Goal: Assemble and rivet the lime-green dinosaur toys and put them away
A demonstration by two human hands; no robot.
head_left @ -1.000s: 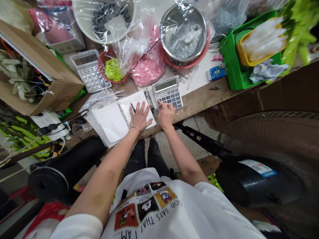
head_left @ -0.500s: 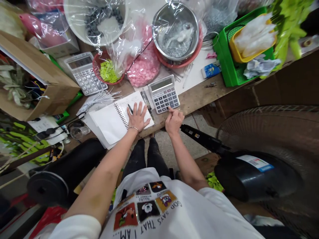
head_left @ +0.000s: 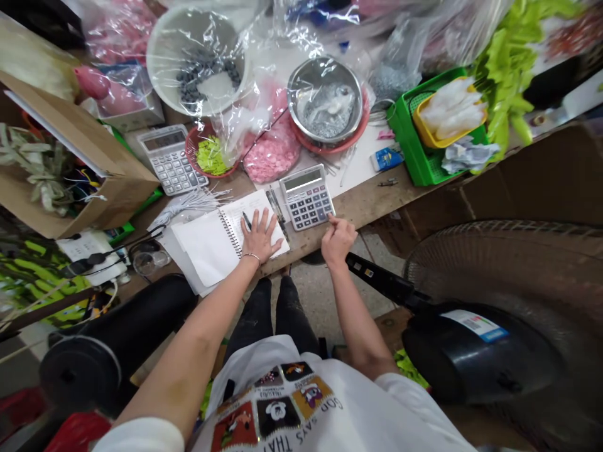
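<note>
Okay, our right hand point(head_left: 339, 242), curled around nothing visible, just shifted its pointer finger point(head_left: 332, 221) to the lower-right corner of the desktop calculator point(head_left: 308, 199), so we're probably still keying, left hand point(head_left: 260, 236) splayed on the spiral notebook point(head_left: 202, 248) alongside.

In the upper left of the frame, dark pieces point(head_left: 200, 81) are held in a white tub point(head_left: 161, 72). At the upper centre, a steel bowl point(head_left: 351, 73) is set in a red basin point(head_left: 363, 120). Left of it, pink pieces are contained in a clear bag point(head_left: 271, 157), and yellow-green pieces point(head_left: 213, 156) are heaped in a red basket point(head_left: 190, 152). Towards the upper right, a yellow tub point(head_left: 428, 135) filled with white plastic point(head_left: 450, 110) is nested in a green basket point(head_left: 409, 154); near its left side, a blue packet point(head_left: 387, 159) is seen. At the left edge, a cardboard box point(head_left: 120, 191) is seen, and at lower right a black fan point(head_left: 475, 361).
</note>
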